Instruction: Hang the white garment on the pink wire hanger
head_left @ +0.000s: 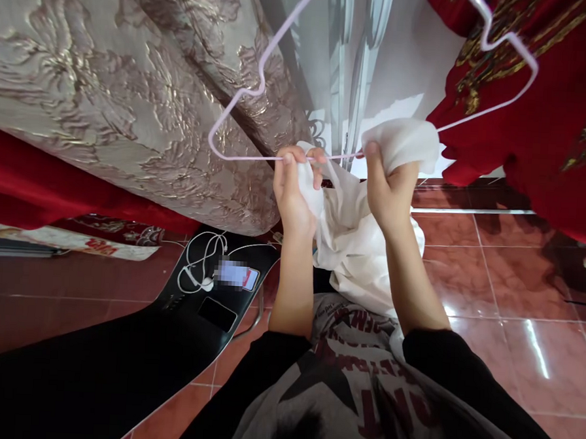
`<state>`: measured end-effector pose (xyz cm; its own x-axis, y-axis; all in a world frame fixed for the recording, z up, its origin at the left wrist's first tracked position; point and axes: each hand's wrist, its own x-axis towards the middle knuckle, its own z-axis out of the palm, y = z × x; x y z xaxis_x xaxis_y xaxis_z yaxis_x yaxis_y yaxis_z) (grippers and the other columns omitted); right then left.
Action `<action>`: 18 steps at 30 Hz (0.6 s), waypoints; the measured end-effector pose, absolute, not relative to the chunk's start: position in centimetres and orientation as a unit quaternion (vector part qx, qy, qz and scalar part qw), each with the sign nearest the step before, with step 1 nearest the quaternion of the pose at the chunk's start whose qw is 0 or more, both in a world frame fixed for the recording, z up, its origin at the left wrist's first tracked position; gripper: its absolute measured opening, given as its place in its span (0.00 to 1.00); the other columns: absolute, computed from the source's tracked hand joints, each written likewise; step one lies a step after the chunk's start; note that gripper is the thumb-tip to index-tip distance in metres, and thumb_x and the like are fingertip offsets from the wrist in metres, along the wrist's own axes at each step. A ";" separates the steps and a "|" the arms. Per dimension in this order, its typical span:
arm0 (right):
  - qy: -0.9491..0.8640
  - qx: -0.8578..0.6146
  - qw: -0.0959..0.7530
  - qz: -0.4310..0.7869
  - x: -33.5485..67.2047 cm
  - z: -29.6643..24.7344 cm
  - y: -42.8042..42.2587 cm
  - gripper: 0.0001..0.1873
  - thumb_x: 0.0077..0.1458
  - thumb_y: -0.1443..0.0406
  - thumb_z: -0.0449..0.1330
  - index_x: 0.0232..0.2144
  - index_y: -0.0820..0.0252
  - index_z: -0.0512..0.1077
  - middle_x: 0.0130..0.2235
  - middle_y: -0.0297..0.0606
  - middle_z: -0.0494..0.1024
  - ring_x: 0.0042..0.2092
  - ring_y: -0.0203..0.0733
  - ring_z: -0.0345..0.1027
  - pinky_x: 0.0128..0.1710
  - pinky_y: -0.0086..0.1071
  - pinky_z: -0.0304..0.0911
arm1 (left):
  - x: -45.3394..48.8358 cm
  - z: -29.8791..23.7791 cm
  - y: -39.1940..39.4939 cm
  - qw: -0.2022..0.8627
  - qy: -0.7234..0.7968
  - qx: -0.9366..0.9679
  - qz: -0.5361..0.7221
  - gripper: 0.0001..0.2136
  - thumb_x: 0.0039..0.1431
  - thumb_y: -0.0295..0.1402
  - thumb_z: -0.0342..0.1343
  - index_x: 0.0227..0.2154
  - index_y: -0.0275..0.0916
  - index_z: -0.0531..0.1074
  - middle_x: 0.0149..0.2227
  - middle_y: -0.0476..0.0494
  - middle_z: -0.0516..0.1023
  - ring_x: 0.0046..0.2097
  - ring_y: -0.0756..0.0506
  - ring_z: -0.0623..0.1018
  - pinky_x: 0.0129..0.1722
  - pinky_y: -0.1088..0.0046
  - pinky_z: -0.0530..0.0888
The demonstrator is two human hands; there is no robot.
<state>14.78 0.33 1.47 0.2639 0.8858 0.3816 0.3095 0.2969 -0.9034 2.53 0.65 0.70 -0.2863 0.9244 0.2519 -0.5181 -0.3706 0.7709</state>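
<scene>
A thin pale lilac wire hanger (250, 93) is raised in front of me, its bottom bar level with my hands. My left hand (294, 190) is closed on that bar together with a fold of white cloth (355, 242). My right hand (390, 185) is closed on a bunched end of the same white cloth, right at the bar. The rest of the cloth hangs down between my forearms onto my lap.
A beige embossed bedspread (133, 86) fills the left, with red fabric beneath it. Red embroidered fabric (548, 115) hangs at the right. A black surface (133, 349) at lower left carries a white cable (202, 260) and a phone (218, 314). The floor (506, 283) is glossy red tile.
</scene>
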 end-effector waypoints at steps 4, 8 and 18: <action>-0.559 -0.517 0.621 0.187 15.9 0.5 1.0 0.25 0.64 0.44 0.51 0.32 0.59 0.70 0.36 0.39 0.74 0.42 0.35 0.69 0.53 0.37 0.71 | -0.1 -0.2 0.4 0.550 0.294 0.404 0.669 0.14 0.67 0.47 0.60 0.37 0.41 0.76 0.40 0.42 0.80 0.23 0.52 0.67 0.31 0.70 0.75; -0.582 -0.486 0.621 0.200 16.6 0.2 1.1 0.23 0.65 0.47 0.52 0.35 0.60 0.71 0.37 0.38 0.74 0.43 0.35 0.70 0.52 0.37 0.71 | -4.8 0.0 0.5 0.519 0.349 0.414 0.661 0.06 0.69 0.31 0.58 0.42 0.42 0.79 0.37 0.45 0.84 0.23 0.53 0.65 0.24 0.75 0.68; -0.594 -0.509 0.588 0.205 14.6 0.3 0.2 0.21 0.65 0.46 0.51 0.34 0.55 0.70 0.40 0.40 0.76 0.44 0.35 0.70 0.51 0.36 0.72 | -10.1 6.6 1.6 0.396 0.412 0.364 0.736 0.21 0.49 0.12 0.45 0.43 0.35 0.71 0.31 0.40 0.82 0.17 0.55 0.58 0.16 0.82 0.59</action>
<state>14.58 0.23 0.32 0.2098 0.8455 0.4910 0.3637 0.3987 -0.8419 -10.08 1.58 6.63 -0.4225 0.8819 0.2089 -0.2825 -0.3472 0.8942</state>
